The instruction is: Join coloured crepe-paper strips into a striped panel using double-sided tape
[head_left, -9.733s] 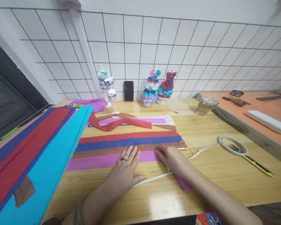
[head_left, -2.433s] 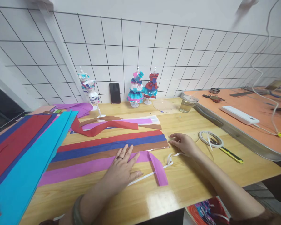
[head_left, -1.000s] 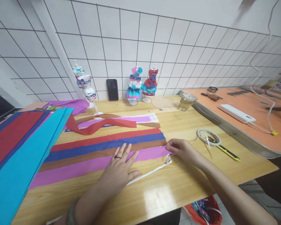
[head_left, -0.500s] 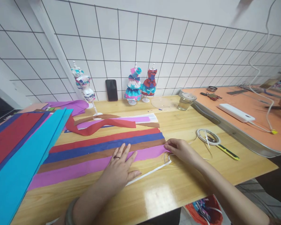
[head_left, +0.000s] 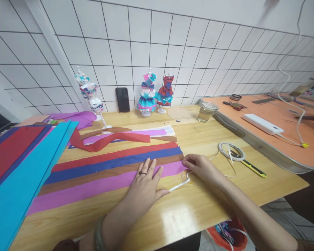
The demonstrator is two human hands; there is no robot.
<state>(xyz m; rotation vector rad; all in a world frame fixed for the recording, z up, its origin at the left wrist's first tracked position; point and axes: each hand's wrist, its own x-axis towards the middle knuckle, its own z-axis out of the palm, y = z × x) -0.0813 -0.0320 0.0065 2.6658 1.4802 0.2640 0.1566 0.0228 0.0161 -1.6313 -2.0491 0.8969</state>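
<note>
A purple fabric strip [head_left: 94,190] lies lowest of a row of strips, below a brown strip [head_left: 115,171], a blue strip [head_left: 104,167] and a red strip [head_left: 120,153]. My left hand [head_left: 146,179] rests flat with spread fingers over the purple and brown strips. At the purple strip's right end, my right hand [head_left: 197,165] pinches its edge with thumb and forefinger. A narrow white strip of tape [head_left: 180,184] lies just below, one end running under my left thumb. A thin curl of tape is beside my right fingertips.
Right of my hand lie a tape roll [head_left: 231,152] and a yellow utility knife [head_left: 255,169]. A lidded glass jar [head_left: 207,111], a phone [head_left: 122,100] and small dressed mannequins [head_left: 147,94] stand at the back. Turquoise fabric [head_left: 34,170] covers the left.
My left hand has slid right along the purple strip, covering more of the white tape. My right hand keeps its pinch at the strip's end. The view has shifted slightly.
</note>
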